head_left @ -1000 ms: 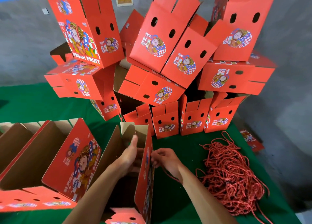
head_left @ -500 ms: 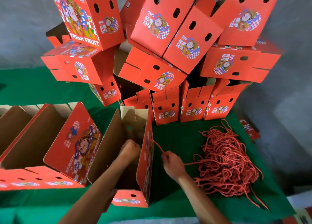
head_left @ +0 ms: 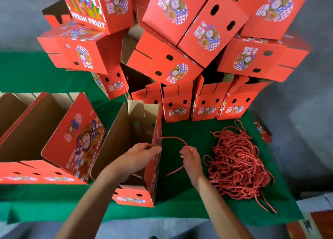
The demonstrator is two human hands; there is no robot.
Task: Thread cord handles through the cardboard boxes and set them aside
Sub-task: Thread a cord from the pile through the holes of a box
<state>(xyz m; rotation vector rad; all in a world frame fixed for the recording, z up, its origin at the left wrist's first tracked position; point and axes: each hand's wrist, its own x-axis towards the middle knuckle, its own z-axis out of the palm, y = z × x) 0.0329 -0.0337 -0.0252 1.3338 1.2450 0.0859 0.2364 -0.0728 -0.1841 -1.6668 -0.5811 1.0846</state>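
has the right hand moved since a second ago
Yes. The right hand was against the open box's side wall; it now sits away from it toward the cord pile, drawing a cord out.
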